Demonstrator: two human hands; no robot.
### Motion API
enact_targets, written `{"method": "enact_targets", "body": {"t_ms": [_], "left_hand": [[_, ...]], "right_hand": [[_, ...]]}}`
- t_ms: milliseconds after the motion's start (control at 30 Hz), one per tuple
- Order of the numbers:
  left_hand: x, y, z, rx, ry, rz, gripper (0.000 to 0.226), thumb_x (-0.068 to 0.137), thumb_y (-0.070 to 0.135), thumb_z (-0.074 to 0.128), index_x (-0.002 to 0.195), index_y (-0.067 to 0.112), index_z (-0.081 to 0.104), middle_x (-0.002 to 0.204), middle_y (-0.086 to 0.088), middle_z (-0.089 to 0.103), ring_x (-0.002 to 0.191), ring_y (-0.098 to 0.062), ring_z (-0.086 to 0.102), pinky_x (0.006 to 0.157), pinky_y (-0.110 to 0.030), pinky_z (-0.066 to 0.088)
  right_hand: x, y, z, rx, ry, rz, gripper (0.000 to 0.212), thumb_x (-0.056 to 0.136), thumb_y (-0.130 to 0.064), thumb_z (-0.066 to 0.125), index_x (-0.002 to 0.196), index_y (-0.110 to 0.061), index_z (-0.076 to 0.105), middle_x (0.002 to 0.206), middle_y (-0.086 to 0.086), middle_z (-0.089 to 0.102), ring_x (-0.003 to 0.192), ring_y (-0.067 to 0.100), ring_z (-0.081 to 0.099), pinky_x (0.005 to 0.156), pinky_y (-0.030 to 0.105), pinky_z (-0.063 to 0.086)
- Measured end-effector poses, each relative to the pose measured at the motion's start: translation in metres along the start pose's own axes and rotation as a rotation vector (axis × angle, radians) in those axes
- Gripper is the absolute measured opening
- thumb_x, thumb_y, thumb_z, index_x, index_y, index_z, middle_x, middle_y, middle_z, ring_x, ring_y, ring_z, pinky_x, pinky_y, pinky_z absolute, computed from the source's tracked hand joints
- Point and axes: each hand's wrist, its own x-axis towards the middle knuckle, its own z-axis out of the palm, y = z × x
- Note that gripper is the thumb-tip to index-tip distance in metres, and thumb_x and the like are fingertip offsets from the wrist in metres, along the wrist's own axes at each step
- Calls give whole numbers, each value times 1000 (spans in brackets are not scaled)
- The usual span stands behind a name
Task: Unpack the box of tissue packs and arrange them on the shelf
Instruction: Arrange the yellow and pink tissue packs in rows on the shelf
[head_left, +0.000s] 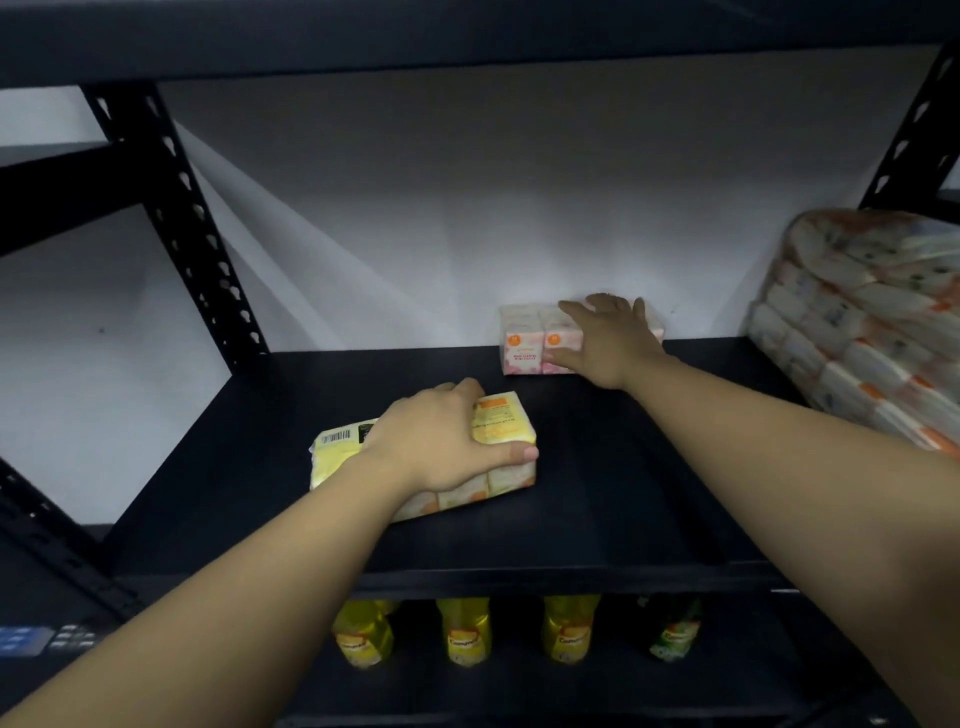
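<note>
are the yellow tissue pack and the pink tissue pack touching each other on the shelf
Apart. The head view shows a strip of bare dark shelf between the yellow tissue pack near the front and the pink tissue pack against the back wall.

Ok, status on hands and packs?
Left hand grips yellow pack, mid-shelf. Right hand holds pink pack at back wall. Nothing between them.

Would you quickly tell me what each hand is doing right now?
Left hand: grips the yellow tissue pack lying on the shelf.
Right hand: grips the pink tissue pack by the wall.
</note>
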Motion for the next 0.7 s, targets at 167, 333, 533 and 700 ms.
{"method": "enact_targets", "body": {"t_ms": [167, 333, 533, 700], "left_hand": [[4, -1, -11, -136, -40, 3, 95, 67, 93, 56, 138, 31, 49, 127, 3, 65, 112, -20, 62, 94, -42, 54], [3, -2, -33, -405, 76, 37, 83, 73, 85, 62, 137, 33, 51, 119, 13, 63, 107, -10, 61, 89, -31, 51], [-5, 3, -47, -650, 146, 92, 68, 79, 76, 58, 130, 32, 45, 108, 14, 66, 90, -3, 69, 72, -24, 54], [-12, 7, -51, -848, 293, 137, 61, 97, 60, 51, 150, 40, 30, 113, 15, 63, 91, -1, 71, 75, -19, 56]], "right_hand": [[-55, -26, -3, 374, 140, -22, 65, 98, -58, 55, 153, -23, 47, 159, 7, 41, 148, 26, 33, 122, 42, 27], [-109, -48, 2, 784, 130, 44, 47, 104, -53, 47, 141, -27, 60, 142, -7, 61, 132, 12, 54, 111, 34, 43], [-137, -75, 1, 1123, 55, 29, 65, 85, -84, 43, 136, -47, 56, 136, -21, 62, 131, 0, 54, 113, 36, 45], [-142, -106, 0, 1213, -82, -61, 55, 91, -37, 77, 139, -38, 51, 135, -17, 65, 129, 0, 58, 110, 34, 46]]}}
